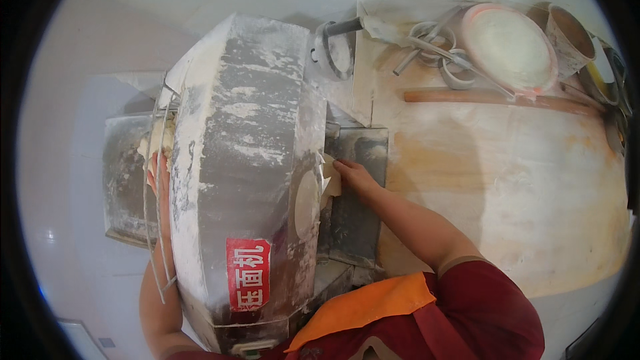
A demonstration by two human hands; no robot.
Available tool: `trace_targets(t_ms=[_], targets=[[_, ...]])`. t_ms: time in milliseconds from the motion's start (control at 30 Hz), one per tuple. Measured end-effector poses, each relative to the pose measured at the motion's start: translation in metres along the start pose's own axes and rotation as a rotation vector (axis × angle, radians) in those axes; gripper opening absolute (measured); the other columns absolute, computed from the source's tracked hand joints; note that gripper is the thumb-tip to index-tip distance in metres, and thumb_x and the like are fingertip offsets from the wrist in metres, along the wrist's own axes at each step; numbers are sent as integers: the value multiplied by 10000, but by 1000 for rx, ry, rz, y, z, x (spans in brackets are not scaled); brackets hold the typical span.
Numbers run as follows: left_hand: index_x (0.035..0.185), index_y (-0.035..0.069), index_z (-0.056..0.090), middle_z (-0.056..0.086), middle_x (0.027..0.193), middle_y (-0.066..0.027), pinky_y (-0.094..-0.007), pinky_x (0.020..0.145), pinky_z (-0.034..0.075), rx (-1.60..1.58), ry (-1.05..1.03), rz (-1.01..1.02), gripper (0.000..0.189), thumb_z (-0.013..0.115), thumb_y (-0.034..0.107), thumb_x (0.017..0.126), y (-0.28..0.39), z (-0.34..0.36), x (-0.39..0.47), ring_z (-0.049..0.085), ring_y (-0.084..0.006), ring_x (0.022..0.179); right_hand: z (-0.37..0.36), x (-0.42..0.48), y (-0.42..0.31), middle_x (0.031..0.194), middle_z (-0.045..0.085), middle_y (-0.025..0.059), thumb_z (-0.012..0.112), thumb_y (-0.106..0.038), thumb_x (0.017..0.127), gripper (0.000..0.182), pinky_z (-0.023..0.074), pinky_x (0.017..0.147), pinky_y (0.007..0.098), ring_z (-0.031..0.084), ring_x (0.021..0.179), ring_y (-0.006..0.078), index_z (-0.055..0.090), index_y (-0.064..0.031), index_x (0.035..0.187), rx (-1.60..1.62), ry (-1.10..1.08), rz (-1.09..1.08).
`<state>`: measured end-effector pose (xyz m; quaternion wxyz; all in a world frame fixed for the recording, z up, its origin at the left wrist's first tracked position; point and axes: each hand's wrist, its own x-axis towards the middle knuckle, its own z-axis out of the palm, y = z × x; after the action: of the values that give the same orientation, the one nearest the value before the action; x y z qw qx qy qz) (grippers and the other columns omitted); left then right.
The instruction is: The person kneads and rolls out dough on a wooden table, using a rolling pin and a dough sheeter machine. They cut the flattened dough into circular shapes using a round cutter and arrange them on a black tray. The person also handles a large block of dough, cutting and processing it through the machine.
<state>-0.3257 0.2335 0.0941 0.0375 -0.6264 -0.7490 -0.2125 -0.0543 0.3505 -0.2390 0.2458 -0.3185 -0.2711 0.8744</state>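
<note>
A flour-dusted metal dough sheeter [250,160] stands in front of me, between my arms. On its left side my left hand [159,172] reaches behind a wire guard [147,200] and touches a lump of pale dough [155,142]. The machine's edge and the guard partly hide those fingers. At the right side, my right hand [350,172] pinches the edge of a thin dough sheet [331,185] coming out of the machine. The sheet hangs beside a dark metal tray [357,215].
Left of the machine is a floury metal tray [122,205]. A handled ring [340,52] projects at the upper right. The floury worktable [540,200] on the right holds a wooden rolling pin [445,96], a pink-rimmed flour basin [467,30], tape rolls [457,80] and a bucket [570,45].
</note>
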Motion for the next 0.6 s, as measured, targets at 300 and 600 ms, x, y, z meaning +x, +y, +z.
trace_targets(t_ms=[300,600], targets=[[1478,35,221,187,1546,-172,-430,1158,182,-63,15,32,771,657,240,877,17,-1,-5,178,-286,1436,-15,9,7,946,699,147,731,-222,765,378,518,761,354,673,866,239,656,-6,1066,-409,149,-161],[1425,26,376,333,1507,-116,-373,1132,234,100,385,-184,570,586,127,905,121,-120,-91,299,-215,1393,-72,-39,12,933,695,93,703,-184,781,315,507,731,346,652,817,202,668,-34,1056,-291,73,-279]])
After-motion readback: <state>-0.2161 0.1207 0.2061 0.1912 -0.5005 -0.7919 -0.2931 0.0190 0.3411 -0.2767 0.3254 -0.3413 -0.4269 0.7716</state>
